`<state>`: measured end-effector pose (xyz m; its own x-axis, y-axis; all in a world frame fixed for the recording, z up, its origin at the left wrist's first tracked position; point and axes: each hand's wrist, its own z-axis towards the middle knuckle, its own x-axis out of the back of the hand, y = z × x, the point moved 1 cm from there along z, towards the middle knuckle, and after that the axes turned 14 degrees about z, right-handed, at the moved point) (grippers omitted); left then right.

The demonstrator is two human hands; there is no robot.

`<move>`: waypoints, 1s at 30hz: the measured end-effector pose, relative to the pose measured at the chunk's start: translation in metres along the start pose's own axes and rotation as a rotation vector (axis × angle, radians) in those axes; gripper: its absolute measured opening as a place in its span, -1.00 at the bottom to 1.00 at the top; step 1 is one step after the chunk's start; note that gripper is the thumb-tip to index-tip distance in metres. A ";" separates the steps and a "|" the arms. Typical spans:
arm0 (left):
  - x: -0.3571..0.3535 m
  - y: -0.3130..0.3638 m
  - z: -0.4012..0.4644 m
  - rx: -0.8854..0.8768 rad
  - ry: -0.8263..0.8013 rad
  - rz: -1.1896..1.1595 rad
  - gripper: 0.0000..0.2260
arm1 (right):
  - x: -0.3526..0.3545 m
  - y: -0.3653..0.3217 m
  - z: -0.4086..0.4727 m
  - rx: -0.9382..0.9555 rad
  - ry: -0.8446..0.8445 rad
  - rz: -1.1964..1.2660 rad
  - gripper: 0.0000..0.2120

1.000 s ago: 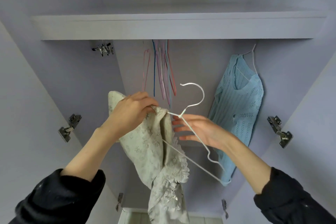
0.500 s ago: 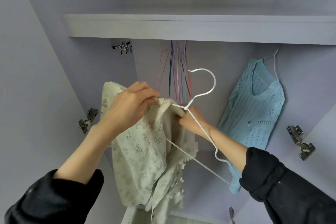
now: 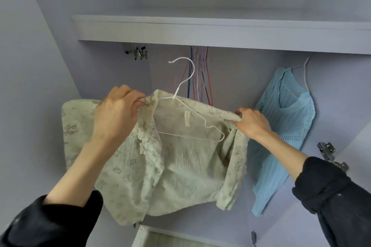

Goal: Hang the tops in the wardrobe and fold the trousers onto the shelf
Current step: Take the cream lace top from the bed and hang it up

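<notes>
A pale green patterned top (image 3: 180,166) is spread open in front of the wardrobe, draped over a white wire hanger (image 3: 181,84) whose hook points up and to the left. My left hand (image 3: 116,112) grips the top's collar at the left shoulder. My right hand (image 3: 251,120) pinches the right shoulder edge of the same top. The hanger's bar and right end show inside the open neckline. A light blue knitted top (image 3: 287,126) hangs on its own white hanger at the right of the wardrobe.
A lilac shelf (image 3: 200,30) spans the wardrobe above the hands. Several empty coloured hangers (image 3: 200,74) hang behind the white hook. Clip hangers (image 3: 137,52) sit under the shelf at left. Door hinges (image 3: 329,154) stick out at right. A drawer edge (image 3: 144,234) shows below.
The top, bunched beside the hanger before, is now spread over it. My right hand moved from the hanger's neck to the top's right shoulder; the view shifted left.
</notes>
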<state>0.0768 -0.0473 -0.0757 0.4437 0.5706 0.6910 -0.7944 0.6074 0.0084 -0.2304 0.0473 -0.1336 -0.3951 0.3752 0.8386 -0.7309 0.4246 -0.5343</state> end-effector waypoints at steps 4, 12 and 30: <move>-0.007 0.014 -0.002 0.085 0.024 -0.008 -0.88 | 0.002 -0.001 -0.006 0.013 -0.016 -0.003 -0.81; -0.022 0.041 -0.014 0.081 0.026 -0.026 -0.89 | 0.023 -0.022 -0.014 0.022 0.001 0.237 -0.89; -0.030 0.048 -0.004 0.267 -0.027 -0.615 -0.94 | 0.040 -0.072 -0.039 0.637 0.087 0.179 -0.66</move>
<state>0.0270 -0.0332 -0.0992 0.8404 0.1480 0.5214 -0.4774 0.6576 0.5828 -0.1714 0.0635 -0.0658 -0.5140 0.4714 0.7166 -0.8547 -0.2105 -0.4746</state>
